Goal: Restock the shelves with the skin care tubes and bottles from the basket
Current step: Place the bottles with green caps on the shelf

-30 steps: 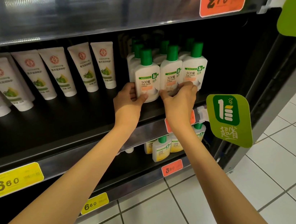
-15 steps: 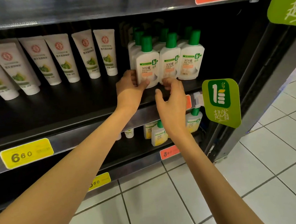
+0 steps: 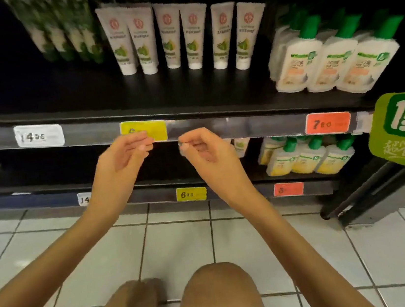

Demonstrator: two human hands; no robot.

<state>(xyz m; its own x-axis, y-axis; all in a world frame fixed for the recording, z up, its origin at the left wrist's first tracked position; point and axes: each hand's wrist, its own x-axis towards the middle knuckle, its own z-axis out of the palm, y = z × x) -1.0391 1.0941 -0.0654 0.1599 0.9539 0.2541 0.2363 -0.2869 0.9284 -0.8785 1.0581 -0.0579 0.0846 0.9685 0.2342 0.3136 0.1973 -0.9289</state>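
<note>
Hovering down-left of the bottles, fingers seemingly empty.

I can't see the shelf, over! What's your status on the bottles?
Left hand and right hand empty, fingers loose. Green-capped bottles standing on shelf, no hand touching. Nothing in the way.

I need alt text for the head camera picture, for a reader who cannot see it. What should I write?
Two empty hands, the left hand and the right hand, hover with loosely curled fingers before the edge of a shop shelf, near a yellow price tag. On this shelf stand white tubes and, to their right, white bottles with green caps.
</note>
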